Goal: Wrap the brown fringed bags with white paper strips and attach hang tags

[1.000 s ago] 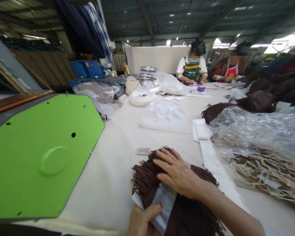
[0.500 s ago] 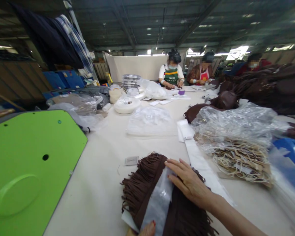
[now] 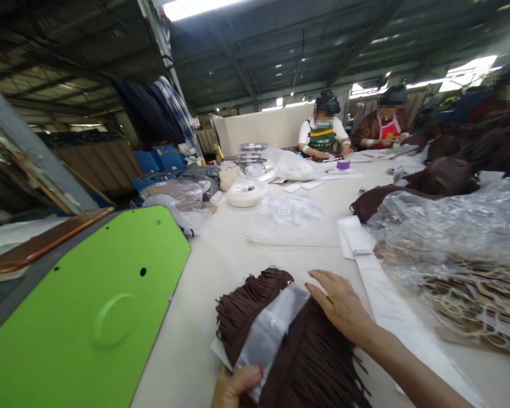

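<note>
A: What takes up the most room?
B: The pale desk [image 3: 182, 345], running from the near edge back toward two people at work. Next comes the green board [image 3: 80, 306], on the left.

A: And after that?
B: The brown fringed bundle [image 3: 301, 351], close in at the near side of the desk, right of the board. Its fringe spreads out on both sides. A heap of clear plastic [image 3: 446, 224] lies farther off to the right.

A: Where is the bundle relative to the hands?
B: Between them. The right hand [image 3: 344, 309] is at its far right edge, fingers apart and loosely bent, gripping nothing; I can't tell whether the fingertips touch it. The left hand [image 3: 238, 388] grasps the near left end, thumb on top, the other fingers mostly hidden.

A: What is under that thumb?
B: A cloudy plastic strip [image 3: 272, 326], lying slantwise across the bundle, its far end just beside the right fingertips.

A: Anything smaller?
B: A purple tape roll [image 3: 343, 165], well away on the far part of the desk.
</note>
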Demonstrator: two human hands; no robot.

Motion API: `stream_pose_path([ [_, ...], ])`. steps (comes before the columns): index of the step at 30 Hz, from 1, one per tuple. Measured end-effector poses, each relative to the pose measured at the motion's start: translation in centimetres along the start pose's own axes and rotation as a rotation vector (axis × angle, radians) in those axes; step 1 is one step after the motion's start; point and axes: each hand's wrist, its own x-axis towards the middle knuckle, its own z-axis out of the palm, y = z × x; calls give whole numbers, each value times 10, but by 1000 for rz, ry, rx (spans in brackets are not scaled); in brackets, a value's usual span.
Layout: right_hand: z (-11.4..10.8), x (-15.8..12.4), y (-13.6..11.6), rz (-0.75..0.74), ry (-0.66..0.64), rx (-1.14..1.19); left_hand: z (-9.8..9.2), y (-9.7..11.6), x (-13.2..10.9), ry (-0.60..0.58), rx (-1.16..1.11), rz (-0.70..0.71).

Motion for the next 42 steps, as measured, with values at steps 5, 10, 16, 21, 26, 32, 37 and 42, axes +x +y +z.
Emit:
stream_pose_path([
  [5, -1, -2, 0, -102, 245, 39, 7, 72, 2, 148, -214, 147],
  [10, 18, -30, 23, -43, 206, 71, -2, 105, 37, 221, -226, 327],
  [16, 42, -54, 34, -20, 130, 68, -18, 96, 67, 308, -160, 244],
  [21, 48, -58, 30, -106, 122, -8, -16, 100, 67, 313, -63, 303],
  [26, 57, -65, 35, -165, 197, -23, -30, 90, 40, 440, 167, 467],
  [32, 64, -72, 39, -182, 215, -72, -22, 85, 30, 363, 1093, 1243],
  [37, 60, -71, 36, -220, 228, -92, 0, 78, 66, 78, 1349, 1146],
  [42, 56, -71, 32, -194, 201, -88, 17, 76, 84, -58, 1371, 1059],
])
